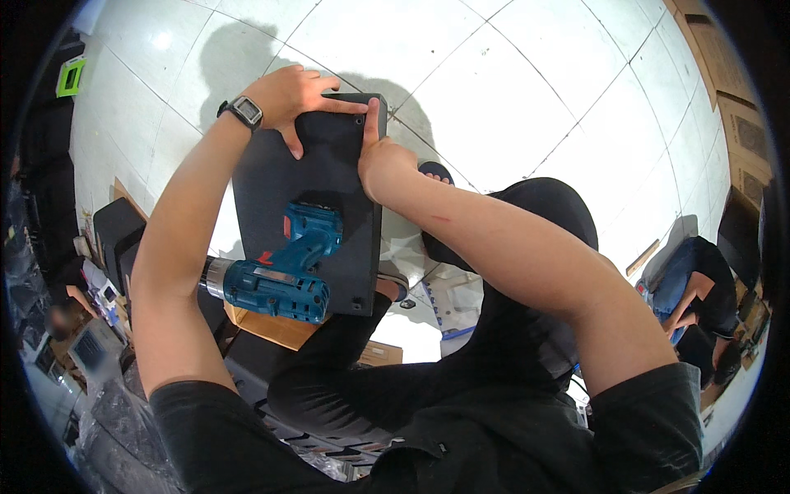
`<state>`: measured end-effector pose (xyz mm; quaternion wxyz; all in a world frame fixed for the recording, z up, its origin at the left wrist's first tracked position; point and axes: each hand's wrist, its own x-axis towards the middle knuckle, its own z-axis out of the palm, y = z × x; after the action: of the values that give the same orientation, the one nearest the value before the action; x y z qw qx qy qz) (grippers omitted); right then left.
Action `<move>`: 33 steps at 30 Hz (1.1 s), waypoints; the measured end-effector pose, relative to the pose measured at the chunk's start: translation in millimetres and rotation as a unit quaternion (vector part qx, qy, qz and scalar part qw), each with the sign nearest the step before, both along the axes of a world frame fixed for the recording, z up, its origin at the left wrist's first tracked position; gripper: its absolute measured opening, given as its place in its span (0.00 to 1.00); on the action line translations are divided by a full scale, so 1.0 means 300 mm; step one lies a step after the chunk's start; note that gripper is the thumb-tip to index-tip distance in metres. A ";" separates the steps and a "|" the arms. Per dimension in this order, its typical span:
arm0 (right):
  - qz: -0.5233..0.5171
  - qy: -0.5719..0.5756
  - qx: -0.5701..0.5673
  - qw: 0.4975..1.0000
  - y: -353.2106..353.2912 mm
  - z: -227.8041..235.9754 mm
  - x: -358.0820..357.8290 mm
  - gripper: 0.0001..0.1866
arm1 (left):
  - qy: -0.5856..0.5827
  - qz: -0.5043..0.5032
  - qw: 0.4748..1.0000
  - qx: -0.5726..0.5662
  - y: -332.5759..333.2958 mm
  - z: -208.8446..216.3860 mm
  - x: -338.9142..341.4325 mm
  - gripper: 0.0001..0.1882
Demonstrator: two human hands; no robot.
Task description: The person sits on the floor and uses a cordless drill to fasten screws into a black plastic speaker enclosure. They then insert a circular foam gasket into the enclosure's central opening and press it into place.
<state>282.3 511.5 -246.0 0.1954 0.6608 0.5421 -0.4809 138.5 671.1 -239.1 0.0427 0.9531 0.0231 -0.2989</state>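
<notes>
A black box-shaped panel (329, 173) with dark round fittings near its right corners lies in front of me. My left hand (290, 97) rests across its far end with fingers spread, the index finger reaching toward the far right corner. At that corner, my right hand (383, 156) has its index finger stretched out, its tip close to the left one; the other fingers are partly hidden at the panel's right edge. I see nothing held in either hand. A blue cordless drill (284, 284) lies on the near part of the panel, its chuck pointing left.
White floor tiles (510, 82) spread beyond the panel. An open cardboard box (276, 328) sits below the drill. Brown cartons (736, 123) stand at the right rim, where another person (699, 288) bends over. A clear plastic container (455, 305) is beside my leg; black cases (118, 224) are at left.
</notes>
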 end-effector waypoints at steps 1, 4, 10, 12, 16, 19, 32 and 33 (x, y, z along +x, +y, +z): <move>0.007 -0.001 0.005 1.000 -0.003 -0.006 -0.001 0.65 | 0.014 0.011 1.000 -0.002 -0.006 0.005 0.007 0.73; 0.061 0.026 -0.018 0.998 0.003 -0.013 0.011 0.68 | -0.010 0.008 1.000 0.025 -0.034 0.002 -0.018 0.73; 0.205 0.073 -0.035 0.975 0.047 -0.065 0.106 0.74 | -0.031 0.170 0.969 0.175 -0.190 0.198 -0.046 0.51; 0.229 0.077 -0.007 0.970 0.067 -0.081 0.174 0.74 | -0.003 0.353 0.917 0.185 -0.285 0.407 0.070 0.42; 0.308 0.078 0.092 0.944 0.115 -0.069 0.308 0.72 | -0.276 0.567 0.773 0.065 -0.613 0.598 0.225 0.19; 0.393 0.071 0.224 0.889 0.158 -0.106 0.323 0.68 | -0.401 0.631 0.657 -0.090 -0.905 0.520 0.343 0.19; 0.394 0.094 0.336 0.850 0.203 -0.185 0.293 0.55 | -0.238 0.604 0.724 0.233 -0.772 -0.125 0.224 0.37; 0.391 0.100 0.339 0.850 0.201 -0.189 0.297 0.54 | -0.238 0.601 0.726 0.234 -0.769 -0.128 0.221 0.37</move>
<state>371.4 571.6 -302.8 0.0757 0.3676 0.9016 -0.2150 204.8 440.4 -277.3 -0.0065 0.7594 0.6493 0.0405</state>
